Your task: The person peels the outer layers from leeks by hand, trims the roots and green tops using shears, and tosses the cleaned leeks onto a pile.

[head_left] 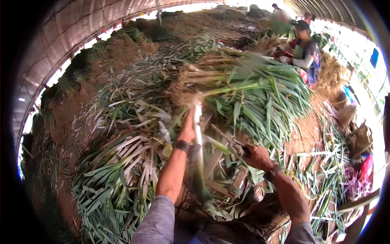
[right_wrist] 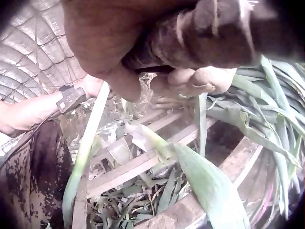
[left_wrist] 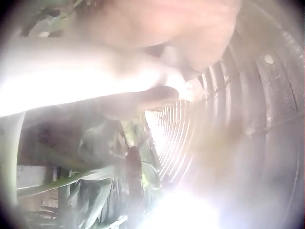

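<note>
My left hand point(head_left: 188, 127) grips a leek point(head_left: 198, 138) by its white shank, and the green end hangs down toward my lap. In the left wrist view the shank point(left_wrist: 71, 71) is glaringly bright beneath the blurred hand point(left_wrist: 167, 24). My right hand point(head_left: 260, 157) is curled round the dark, banded handle point(right_wrist: 200, 36) of a long tool point(head_left: 226, 137), which slants up and left toward the leek. I cannot tell what kind of tool it is. Beneath the right hand, a cut leek piece point(right_wrist: 159, 143) with a broad leaf lies across wooden slats point(right_wrist: 124, 172).
Beyond my hands lies a large pile of leeks point(head_left: 260, 93), roots to the left. A second heap point(head_left: 118, 179) is at my left. Leaf scraps point(head_left: 325, 179) litter the right side. A person point(head_left: 306, 53) sits at the back right under the arched cover point(head_left: 81, 28).
</note>
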Action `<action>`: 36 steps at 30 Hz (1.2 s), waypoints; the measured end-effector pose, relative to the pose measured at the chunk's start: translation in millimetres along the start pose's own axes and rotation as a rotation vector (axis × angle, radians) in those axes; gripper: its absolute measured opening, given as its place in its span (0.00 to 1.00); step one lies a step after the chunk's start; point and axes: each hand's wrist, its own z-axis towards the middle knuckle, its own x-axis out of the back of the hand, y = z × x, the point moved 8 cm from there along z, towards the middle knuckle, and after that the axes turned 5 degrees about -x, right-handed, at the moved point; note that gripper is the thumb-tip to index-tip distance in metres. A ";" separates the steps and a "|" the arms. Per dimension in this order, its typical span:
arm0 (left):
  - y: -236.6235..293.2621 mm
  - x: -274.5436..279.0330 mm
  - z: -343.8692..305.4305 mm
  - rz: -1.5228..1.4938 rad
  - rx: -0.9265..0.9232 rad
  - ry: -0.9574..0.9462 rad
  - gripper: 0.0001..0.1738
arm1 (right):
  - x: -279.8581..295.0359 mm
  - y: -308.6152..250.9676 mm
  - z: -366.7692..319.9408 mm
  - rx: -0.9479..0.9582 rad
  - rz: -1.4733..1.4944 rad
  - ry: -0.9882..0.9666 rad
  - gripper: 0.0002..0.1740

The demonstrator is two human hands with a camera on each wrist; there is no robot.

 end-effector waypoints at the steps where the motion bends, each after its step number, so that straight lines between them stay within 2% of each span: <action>1: -2.4 0.5 1.6 -0.007 0.007 0.010 0.26 | 1.1 -2.7 -1.5 0.022 -0.035 -0.002 0.14; 3: -4.6 -3.3 1.0 0.031 -0.054 0.070 0.24 | 4.2 -8.4 -4.1 0.065 -0.014 -0.003 0.15; 7: -7.2 -37.7 -22.7 0.052 -0.093 0.023 0.22 | 16.7 -20.2 -5.2 0.065 0.029 0.072 0.15; 8: -18.3 -40.8 -14.2 -0.008 -0.044 -0.106 0.22 | 15.3 -19.7 -3.0 0.071 0.030 0.073 0.15; 11: -10.1 -57.5 -34.3 0.012 -0.105 -0.059 0.19 | 7.6 -6.3 -1.7 -0.014 -0.065 0.040 0.15; 15: -9.7 -42.8 -27.9 -0.080 -0.134 0.023 0.18 | 4.7 -2.0 -0.9 -0.009 0.137 0.073 0.13; 17: -14.2 -39.3 -32.9 -0.100 -0.130 0.090 0.18 | -18.5 8.4 2.6 -0.153 0.519 -0.072 0.14; 18: -8.1 -50.4 -47.7 -0.094 -0.181 0.153 0.18 | -19.5 -4.7 2.3 -0.197 0.682 -0.136 0.15; 21: -16.4 -60.3 -49.2 -0.273 -0.344 0.195 0.16 | -43.7 -27.9 4.4 -0.256 0.884 -0.239 0.23; 23: -20.8 -65.2 -49.5 -0.314 -0.328 0.119 0.15 | -53.3 -40.9 -3.1 -0.312 0.692 -0.355 0.27; 24: -24.1 -69.2 -49.6 -0.357 -0.314 0.045 0.14 | -51.9 -44.5 -3.2 -0.231 0.541 -0.392 0.26; 25: -27.7 -72.4 -49.7 -0.400 -0.298 -0.029 0.13 | -55.4 -44.4 -2.6 -0.120 0.621 -0.268 0.23; 26: -26.6 -67.3 -46.8 -0.387 -0.277 -0.035 0.14 | -67.9 -32.6 -5.2 -0.129 0.600 -0.330 0.23; 27: -29.5 -60.3 -36.7 -0.440 -0.226 -0.139 0.14 | -71.0 -30.7 -5.5 -0.139 0.580 -0.396 0.23; 28: -31.7 -38.5 -18.0 -0.406 -0.246 -0.172 0.14 | -85.4 -21.8 -7.5 -0.188 0.577 -0.598 0.29; 29: -27.0 -19.0 -6.2 -0.372 -0.271 -0.203 0.14 | -91.0 -16.6 -13.9 -0.198 0.580 -0.595 0.29; 31: 48.0 -13.5 -31.9 0.046 -0.607 -0.150 0.17 | -73.9 -31.6 -24.8 0.072 1.295 -0.388 0.34; 32: 72.0 19.3 -18.8 0.095 -0.657 -0.092 0.19 | -88.6 -15.6 -29.6 -0.006 0.630 -0.573 0.53; 33: 91.6 51.3 -5.2 0.144 -0.699 -0.030 0.20 | -88.0 -10.6 -34.6 -0.024 0.638 -0.575 0.53; 35: 106.2 62.2 -9.8 0.019 -0.232 0.208 0.25 | -60.1 -24.9 -59.3 0.229 1.831 -0.608 0.64; 36: 99.1 51.4 -30.8 0.023 -0.202 0.219 0.25 | -94.7 14.7 -44.3 -0.168 0.990 -0.626 0.56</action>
